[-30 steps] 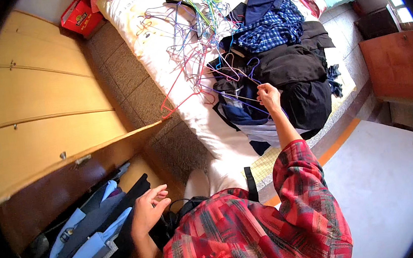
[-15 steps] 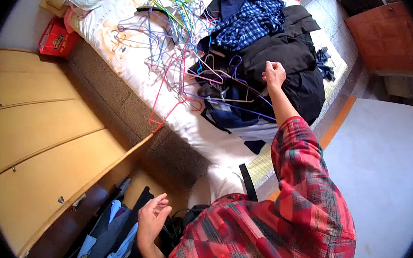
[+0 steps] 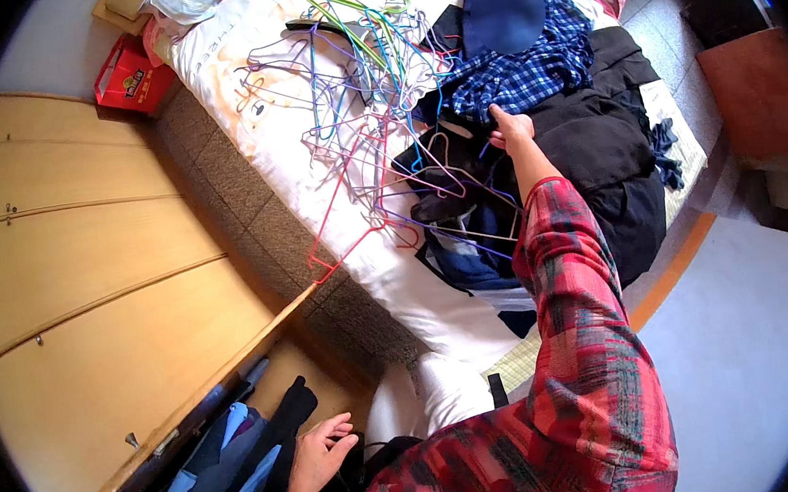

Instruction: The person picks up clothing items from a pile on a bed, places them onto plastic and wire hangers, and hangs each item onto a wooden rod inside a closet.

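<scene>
My right hand [image 3: 512, 128] is stretched out over the bed, at the lower edge of a blue checked shirt [image 3: 529, 76]. Its thumb stands apart from the half-curled fingers, and I see nothing held between them. Black clothing [image 3: 583, 138] lies under and beside that hand. Just left of it, several thin plastic hangers overlap, among them a red hanger [image 3: 356, 250] and a green hanger [image 3: 345, 32]. Low on the left, my left hand [image 3: 319, 457] is open, with its fingers loosely bent, beside dark and light-blue clothes [image 3: 217, 476] in the wardrobe.
The wardrobe's yellow wooden door [image 3: 105, 302] stands along the left. The bed [image 3: 390, 308] has a pale printed sheet. A red box [image 3: 136, 76] sits beyond the bed's left side, and a white panel with an orange edge [image 3: 672, 271] is at the right.
My right hand has moved farther over the bed to the checked shirt's edge, its thumb now apart from the fingers. My left hand stays by the wardrobe clothes. The view has shifted slightly.
</scene>
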{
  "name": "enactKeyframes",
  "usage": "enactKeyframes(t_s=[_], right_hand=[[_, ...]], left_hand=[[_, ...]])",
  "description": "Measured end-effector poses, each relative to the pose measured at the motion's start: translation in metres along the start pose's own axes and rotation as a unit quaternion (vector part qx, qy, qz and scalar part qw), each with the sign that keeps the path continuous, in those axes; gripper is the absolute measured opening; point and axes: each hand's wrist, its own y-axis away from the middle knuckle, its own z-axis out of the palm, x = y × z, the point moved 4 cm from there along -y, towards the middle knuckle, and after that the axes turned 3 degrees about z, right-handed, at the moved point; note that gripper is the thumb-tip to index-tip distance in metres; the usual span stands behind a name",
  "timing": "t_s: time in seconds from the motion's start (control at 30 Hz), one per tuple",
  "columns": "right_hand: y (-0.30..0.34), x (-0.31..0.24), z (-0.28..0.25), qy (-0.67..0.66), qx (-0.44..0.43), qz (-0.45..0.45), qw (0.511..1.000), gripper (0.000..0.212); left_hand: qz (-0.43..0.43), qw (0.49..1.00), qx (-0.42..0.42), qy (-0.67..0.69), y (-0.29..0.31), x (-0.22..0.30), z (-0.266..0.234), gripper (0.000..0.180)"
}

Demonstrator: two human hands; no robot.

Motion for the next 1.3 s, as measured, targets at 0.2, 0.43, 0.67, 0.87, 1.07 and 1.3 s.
enactKeyframes(t_s=[0.2,0.43,0.67,0.87,1.07,1.3], right_hand=[[0.031,-0.032,0.007,0.166,0.006,-0.007,0.986,0.081],[-0.015,-0.04,-0.017,0.062,-0.039,-0.114,0.991,0.019],[0.03,-0.195,-0.14,-0.412,-0.156,-0.224,0.869,0.022],[0.159,-0.316,-0.263,-0.403,-0.055,-0.417,0.813,0.028],[0.384,-0.337,-0.329,0.132,0.402,-0.72,0.55,0.04],[0.535,-0.267,-0.321,-0.047,0.177,-0.783,0.594,0.033]], left_hand=[[-0.015,0.999,-0.006,0.028,-0.016,0.004,0.006,0.035],[0.004,0.999,-0.001,0.034,-0.02,0.017,0.007,0.036],[0.059,0.998,0.017,0.009,0.006,0.022,0.002,0.038],[0.107,0.994,0.025,0.007,0.032,0.031,0.0,0.038],[0.172,0.983,0.056,-0.012,0.071,0.032,-0.007,0.04],[0.263,0.957,0.124,0.009,0.128,0.014,-0.018,0.04]])
